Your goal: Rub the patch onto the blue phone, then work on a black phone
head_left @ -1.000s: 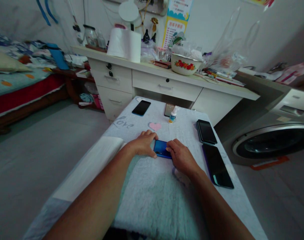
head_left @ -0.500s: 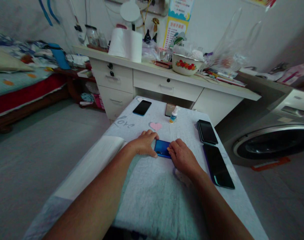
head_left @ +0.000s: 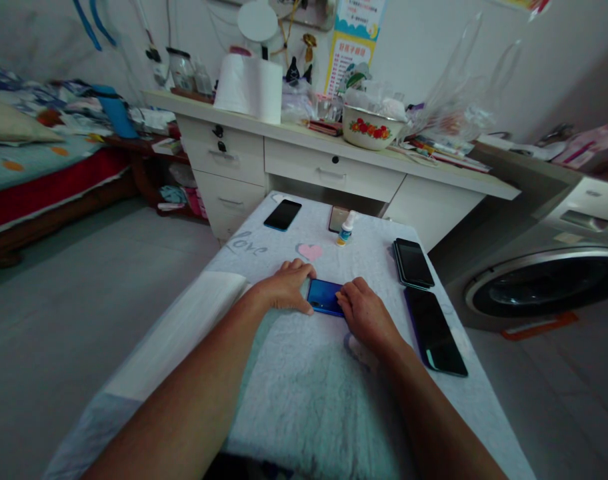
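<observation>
Work on the blue smartphone (head_left: 324, 295) on the tablecloth (head_left: 304, 387) seemed unfinished: the left hand (head_left: 290, 288) clasped one end, thumb and fingers wide apart, the right hand (head_left: 363, 308) rested bunched fingers opposite, its grip unclear, and the black-screened phone (head_left: 283, 215) lay untouched.

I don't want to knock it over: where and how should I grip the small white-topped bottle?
The bottle is probably best taken around its coloured body, from the right: it is narrow and stands upright, a phone lies close behind it to the left, while the stacked devices on the right are well apart.
</observation>
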The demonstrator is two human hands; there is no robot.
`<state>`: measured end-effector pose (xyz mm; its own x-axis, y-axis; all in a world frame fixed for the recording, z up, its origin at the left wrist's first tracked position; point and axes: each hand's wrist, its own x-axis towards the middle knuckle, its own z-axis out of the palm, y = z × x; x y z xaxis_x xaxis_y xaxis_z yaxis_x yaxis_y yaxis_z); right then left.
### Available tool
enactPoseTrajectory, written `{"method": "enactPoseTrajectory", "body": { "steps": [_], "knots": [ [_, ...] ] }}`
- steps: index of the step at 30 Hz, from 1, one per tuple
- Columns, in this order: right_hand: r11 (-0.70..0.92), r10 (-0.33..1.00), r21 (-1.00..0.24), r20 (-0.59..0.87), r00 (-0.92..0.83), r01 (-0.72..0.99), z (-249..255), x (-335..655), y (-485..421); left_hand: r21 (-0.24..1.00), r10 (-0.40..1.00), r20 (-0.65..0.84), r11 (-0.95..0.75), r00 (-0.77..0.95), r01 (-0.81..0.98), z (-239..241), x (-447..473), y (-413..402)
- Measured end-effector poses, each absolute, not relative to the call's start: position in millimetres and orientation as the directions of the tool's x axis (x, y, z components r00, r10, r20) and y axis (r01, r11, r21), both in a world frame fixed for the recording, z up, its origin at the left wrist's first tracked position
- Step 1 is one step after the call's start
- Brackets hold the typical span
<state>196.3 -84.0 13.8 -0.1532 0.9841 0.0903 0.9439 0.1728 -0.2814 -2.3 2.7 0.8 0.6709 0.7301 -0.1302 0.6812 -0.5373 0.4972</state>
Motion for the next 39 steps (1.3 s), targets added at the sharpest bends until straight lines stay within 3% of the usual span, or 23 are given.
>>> {"method": "enactPoseTrajectory", "body": {
  "steps": [7,15,18,21,23,26,29,34,39],
  "knots": [
    [0.145,0.989,-0.292,0.074,-0.129,0.945,14.4,197.3,-84.0,0.502,0.731,-0.145,-0.527,0.667,0.686,2.1,-1.7,3.1],
    [0.110,0.987,-0.513,0.156,-0.034,0.852,19.6,204.1,-85.1,0.497,0.732,-0.131,-0.534,0.668,0.683,-0.2,-2.2,3.5],
    [0.104,0.990,-0.718,0.142,-0.001,0.689,17.7,206.0,-86.1,0.494,0.733,-0.139,-0.531,0.666,0.688,-0.5,-2.1,3.7],
    [0.068,0.997,-0.932,0.074,0.005,0.356,15.6,206.1,-87.8,0.491,0.731,-0.143,-0.534,0.668,0.689,-0.4,-1.7,3.9],
    [0.028,0.999,-0.992,0.030,0.017,0.122,16.0,205.7,-88.7,0.490,0.731,-0.143,-0.534,0.667,0.689,0.0,-1.4,3.8],
    [-0.025,0.999,-0.988,-0.030,0.035,-0.153,17.9,206.3,-88.2,0.489,0.732,-0.147,-0.531,0.666,0.692,1.0,-1.1,3.3],
    [-0.036,0.999,-0.951,-0.042,0.013,-0.308,19.4,209.5,-86.3,0.493,0.731,-0.148,-0.529,0.666,0.691,1.8,-1.0,3.0],
    [-0.034,0.999,-0.914,-0.028,-0.022,-0.404,23.4,215.6,-85.3,0.498,0.731,-0.147,-0.527,0.666,0.688,1.4,-1.6,3.4],
    [-0.113,0.994,-0.921,-0.101,-0.051,-0.373,27.8,214.4,-86.8,0.498,0.732,-0.151,-0.524,0.664,0.691,2.2,-1.2,2.7]
  ]
}}
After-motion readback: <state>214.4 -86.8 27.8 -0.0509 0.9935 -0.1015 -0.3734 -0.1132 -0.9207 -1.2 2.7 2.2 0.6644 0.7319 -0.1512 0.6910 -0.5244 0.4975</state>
